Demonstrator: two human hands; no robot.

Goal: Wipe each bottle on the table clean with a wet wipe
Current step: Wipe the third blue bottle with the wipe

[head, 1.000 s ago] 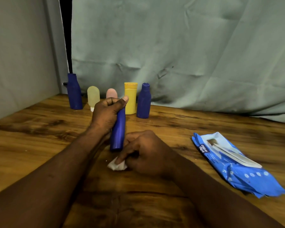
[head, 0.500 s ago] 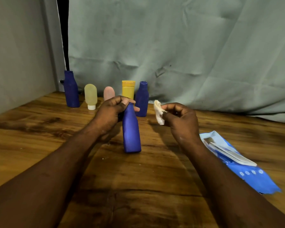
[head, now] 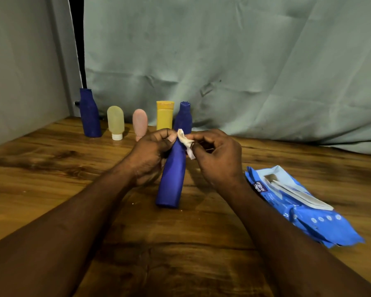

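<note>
One blue bottle is gripped at the neck by the curled left hand, at the table centre. A wipe is pinched against it by the right hand.

You are at a makeshift, staged set-up, not a lived-in room. A wood-grain bench carries everything. Behind the bench a creased grey-green cloth hangs as a backdrop. Left of the bench stands a plain grey panel, with a narrow dark gap between panel and cloth. A row of small bottles lines the bench's far edge, and a blue pack of wet wipes lies on its right side.
</note>
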